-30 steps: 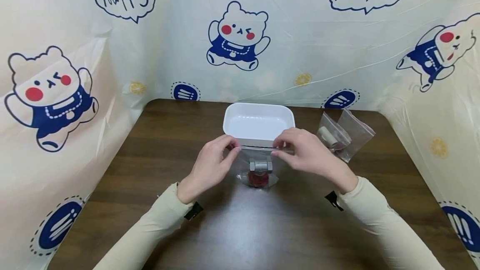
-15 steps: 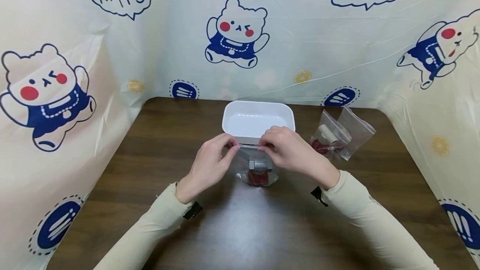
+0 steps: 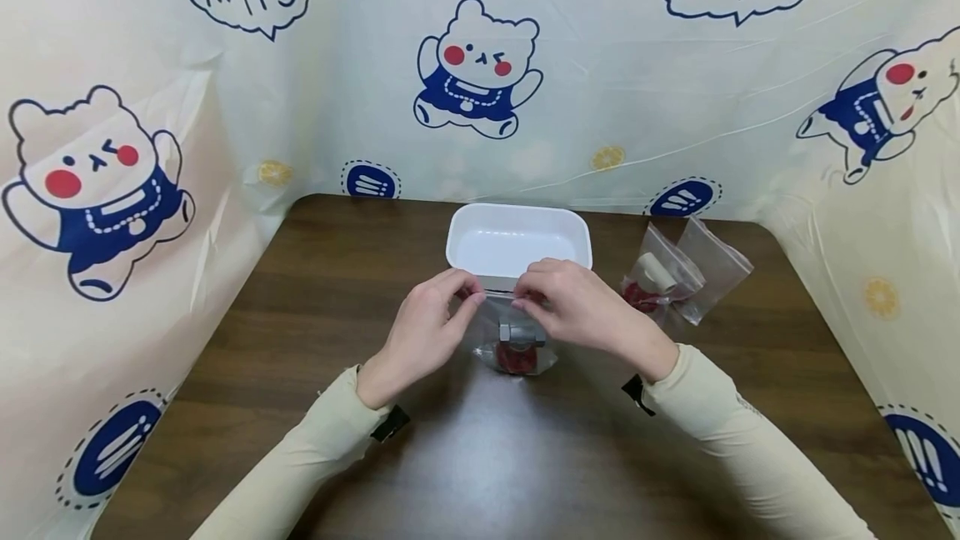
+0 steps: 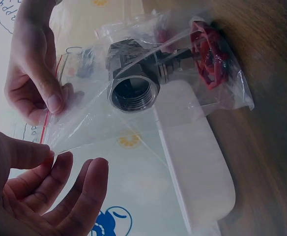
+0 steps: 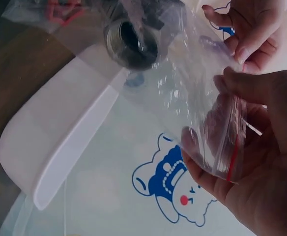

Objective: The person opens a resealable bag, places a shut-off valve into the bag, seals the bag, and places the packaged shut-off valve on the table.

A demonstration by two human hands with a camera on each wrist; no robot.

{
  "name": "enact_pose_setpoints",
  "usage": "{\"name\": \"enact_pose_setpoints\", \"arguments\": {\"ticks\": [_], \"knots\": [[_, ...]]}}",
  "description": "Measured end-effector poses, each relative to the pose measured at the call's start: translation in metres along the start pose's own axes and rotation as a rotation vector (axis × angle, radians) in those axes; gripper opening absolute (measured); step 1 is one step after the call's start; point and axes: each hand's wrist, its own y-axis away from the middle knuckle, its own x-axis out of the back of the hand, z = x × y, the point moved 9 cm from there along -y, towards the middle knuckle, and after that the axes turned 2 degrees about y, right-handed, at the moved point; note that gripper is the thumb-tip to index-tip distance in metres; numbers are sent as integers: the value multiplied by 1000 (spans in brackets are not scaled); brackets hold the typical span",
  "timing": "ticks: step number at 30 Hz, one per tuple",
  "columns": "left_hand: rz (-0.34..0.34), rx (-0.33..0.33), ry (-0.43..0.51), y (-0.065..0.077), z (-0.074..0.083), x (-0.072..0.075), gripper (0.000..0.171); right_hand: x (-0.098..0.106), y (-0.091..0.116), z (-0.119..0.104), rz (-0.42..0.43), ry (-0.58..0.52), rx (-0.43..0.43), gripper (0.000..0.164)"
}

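A clear zip bag (image 4: pixel 92 120) with a red line along its top edge holds a grey metal valve (image 4: pixel 129 73). The valve's threaded opening and red handwheel (image 4: pixel 208 54) show through the plastic. My left hand (image 3: pixel 427 323) pinches the bag's top corner between thumb and fingers. On the same top edge, my right hand (image 3: pixel 573 302) pinches the zip strip close to the left hand. In the head view, the bag's bottom and the red handwheel are low, at the table, with the valve body above.
Behind the bag stands a white tray (image 3: pixel 517 244). To the right, two more clear zip bags lie on the brown table (image 3: pixel 480 457); the nearer bag (image 3: pixel 652 277) contains a pale cylindrical part and something red. A printed sheet (image 3: pixel 360 73) hangs around the table.
My right hand has slid left along the bag's top edge, toward my left hand, and then stayed there. The left hand and the valve have hardly moved.
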Motion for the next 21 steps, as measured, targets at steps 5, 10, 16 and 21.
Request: {"name": "enact_pose_setpoints", "arguments": {"ticks": [5,10,16,21], "knots": [[0,-4,2,-2,1,-1,4,1,1,-1,36,37,12,6],[1,-13,15,-3,2,-2,4,3,3,0,61,51,-3,6],[0,-22,6,-3,3,-4,4,3,5,1,79,49,-23,7],[12,-37,-1,-5,5,-3,4,6,7,3,84,59,-62,7]]}}
